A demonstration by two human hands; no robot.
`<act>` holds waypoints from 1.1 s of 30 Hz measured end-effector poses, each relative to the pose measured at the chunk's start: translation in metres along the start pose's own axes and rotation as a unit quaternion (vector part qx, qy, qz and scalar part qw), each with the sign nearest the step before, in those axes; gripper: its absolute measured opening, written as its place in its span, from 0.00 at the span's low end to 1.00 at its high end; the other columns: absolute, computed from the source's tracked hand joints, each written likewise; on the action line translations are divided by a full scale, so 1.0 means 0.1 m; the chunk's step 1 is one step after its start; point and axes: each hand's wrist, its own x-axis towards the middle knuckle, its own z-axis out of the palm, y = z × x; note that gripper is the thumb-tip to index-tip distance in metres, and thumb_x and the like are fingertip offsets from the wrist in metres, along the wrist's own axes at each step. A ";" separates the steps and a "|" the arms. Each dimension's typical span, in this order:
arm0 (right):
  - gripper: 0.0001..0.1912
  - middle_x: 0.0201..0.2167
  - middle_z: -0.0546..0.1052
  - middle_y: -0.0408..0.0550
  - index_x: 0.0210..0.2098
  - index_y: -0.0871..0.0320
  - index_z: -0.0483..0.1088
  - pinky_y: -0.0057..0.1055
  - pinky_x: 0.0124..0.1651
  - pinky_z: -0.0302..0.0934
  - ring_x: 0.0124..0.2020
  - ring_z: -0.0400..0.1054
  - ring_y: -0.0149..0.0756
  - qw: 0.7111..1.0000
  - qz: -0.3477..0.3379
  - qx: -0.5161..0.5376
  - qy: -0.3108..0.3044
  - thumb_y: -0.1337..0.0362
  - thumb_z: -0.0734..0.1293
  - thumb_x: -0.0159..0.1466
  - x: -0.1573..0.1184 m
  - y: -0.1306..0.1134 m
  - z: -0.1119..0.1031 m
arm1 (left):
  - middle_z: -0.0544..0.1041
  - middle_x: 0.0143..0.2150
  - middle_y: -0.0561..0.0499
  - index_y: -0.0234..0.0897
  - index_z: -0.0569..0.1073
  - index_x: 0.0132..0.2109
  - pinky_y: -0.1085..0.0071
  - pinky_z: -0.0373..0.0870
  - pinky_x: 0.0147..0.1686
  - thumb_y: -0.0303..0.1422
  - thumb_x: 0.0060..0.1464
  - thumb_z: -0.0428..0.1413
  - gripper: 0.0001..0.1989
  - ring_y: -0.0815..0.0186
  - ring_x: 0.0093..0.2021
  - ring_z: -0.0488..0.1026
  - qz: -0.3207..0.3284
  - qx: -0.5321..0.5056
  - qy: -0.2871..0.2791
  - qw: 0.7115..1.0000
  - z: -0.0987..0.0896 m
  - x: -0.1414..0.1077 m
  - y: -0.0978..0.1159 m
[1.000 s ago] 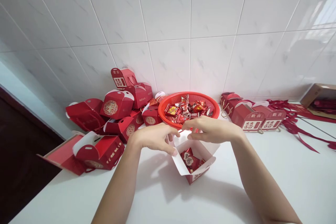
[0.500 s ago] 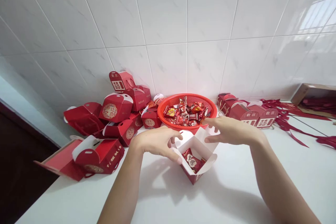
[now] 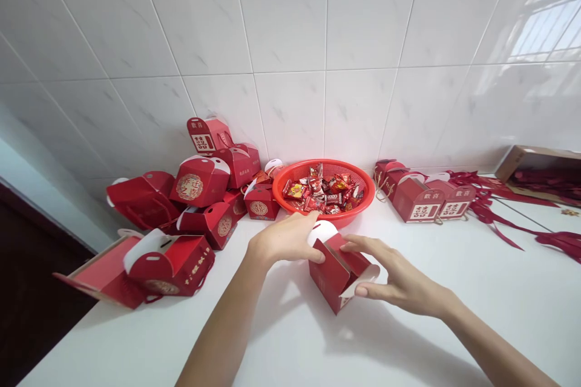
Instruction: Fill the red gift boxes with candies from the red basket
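A red paper candy box stands on the white tabletop in front of me. Its two long red flaps are folded inward over the opening, so its contents are hidden. A white rounded end tab sticks up at the back, another at the front right. My left hand grips the box's left side, thumb on the left flap, fingers partly out of sight behind. My right hand is closed around the right side, fingers on the right flap and thumb at the front white tab. Right behind the box is a red plastic basket of wrapped candies.
Several red boxes are piled on the left, with an open-topped one at the front. More closed boxes stand at right beside dark red ribbons and a cardboard box. A tiled wall bounds the back.
The box stood open with wrapped candies showing inside; its red long flaps are now folded in over them. My right hand has come down and nearer, onto the box.
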 end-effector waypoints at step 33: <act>0.15 0.59 0.72 0.55 0.52 0.50 0.71 0.48 0.58 0.66 0.60 0.67 0.47 0.976 0.060 -0.093 0.190 0.58 0.57 0.72 -0.04 0.16 0.57 | 0.76 0.29 0.49 0.39 0.75 0.32 0.68 0.61 0.30 0.39 0.62 0.46 0.17 0.59 0.33 0.73 0.170 0.012 -0.034 0.985 0.23 0.15 0.27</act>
